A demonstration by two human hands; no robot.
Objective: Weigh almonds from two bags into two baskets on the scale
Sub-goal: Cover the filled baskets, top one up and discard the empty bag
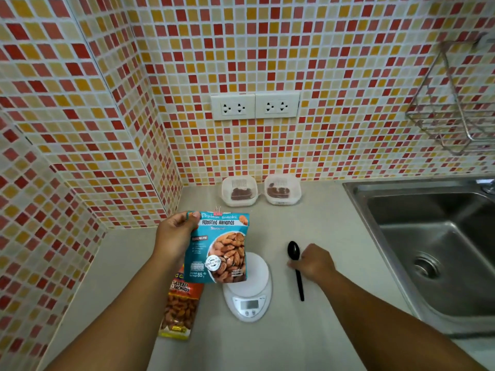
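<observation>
My left hand [174,236] grips the top left corner of a blue bag of roasted almonds [221,247] and holds it upright above the counter; a pink clip sits on the bag's top edge. An orange bag of salted almonds [180,306] lies flat below it. The white scale [250,293] stands beside that bag, its platform bare. My right hand [312,262] rests with curled fingers on the handle of a black spoon [296,266] lying on the counter. Two small white baskets, the left basket [239,194] and the right basket [281,190], stand by the wall with almonds inside.
A steel sink [434,247] takes up the right side of the grey counter [334,330]. A wire rack [455,103] hangs on the tiled wall at the upper right. Two double sockets [254,106] sit above the baskets.
</observation>
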